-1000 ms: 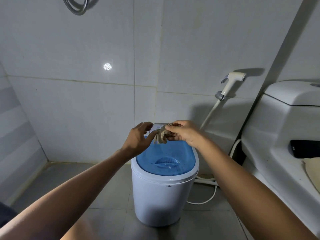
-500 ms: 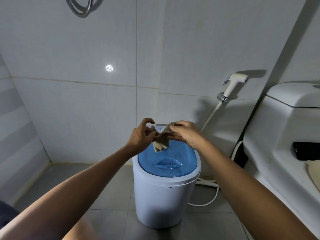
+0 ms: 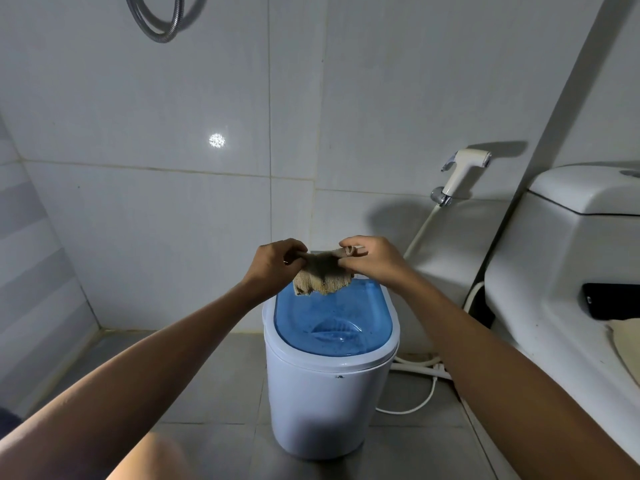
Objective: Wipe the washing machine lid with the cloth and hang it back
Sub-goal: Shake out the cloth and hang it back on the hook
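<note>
Head view: left hand (image 3: pixel 273 263) and right hand (image 3: pixel 372 258) are pinching the cloth (image 3: pixel 322 277) by its top edge, fingers closed, above the lid's (image 3: pixel 332 327) far end. Wiping is looking unstarted; hanging back is remaining too.

dim, bluish | glare spot on wall (image 3: pixel 217 140) | wide-angle edge bending

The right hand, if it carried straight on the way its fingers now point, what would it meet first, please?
The right hand points leftward across the view, pinching the cloth. Going straight on, it would probably meet the left hand first, which holds the cloth's other end, above the blue washing machine lid. Depth between the hands is unclear.
</note>
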